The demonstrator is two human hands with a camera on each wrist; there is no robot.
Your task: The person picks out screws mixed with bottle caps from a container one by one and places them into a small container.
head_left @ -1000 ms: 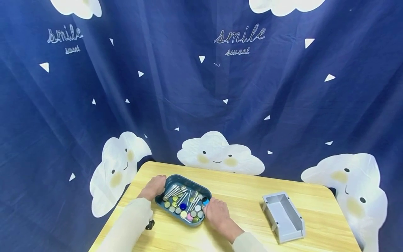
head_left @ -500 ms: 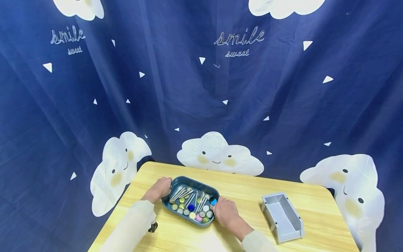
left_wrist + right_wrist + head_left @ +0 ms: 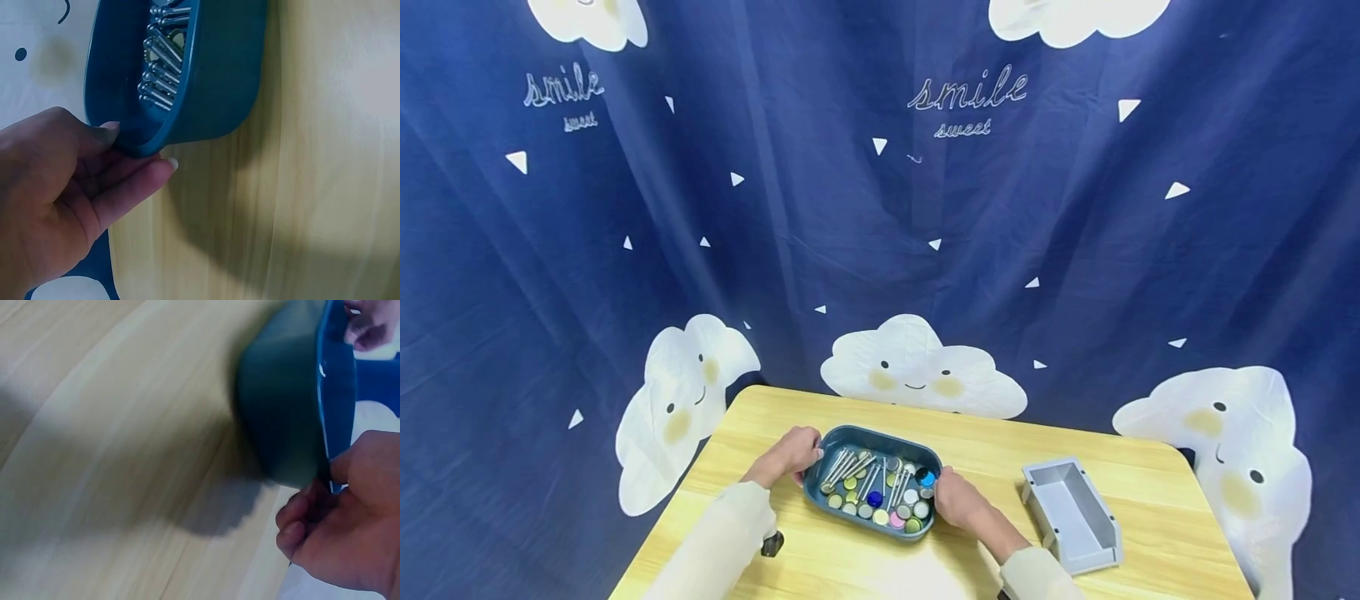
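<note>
A dark teal oblong tray [image 3: 880, 437] with rounded corners is held between my two hands over the table. Inside it lie several silver bolts [image 3: 164, 59] and many round bottle caps [image 3: 881, 517] in yellow, white, blue, pink and green. At the tray's left end, my left hand [image 3: 797, 452] pinches the rim, thumb inside and fingers outside, as the left wrist view shows. My right hand [image 3: 961, 500] grips the rim at the opposite end. In the right wrist view its thumb and curled fingers meet at the tray's edge.
A grey open-fronted bin [image 3: 1071, 517] stands on the right of the light wooden table [image 3: 1157, 500]. Behind the table hangs a dark blue curtain [image 3: 880, 217] with clouds. A small black object [image 3: 772, 544] shows by the left sleeve.
Both hands have carried the tray to the right across the table, closer to the grey bin. Its contents lie much the same, and the bin has stayed in place.
</note>
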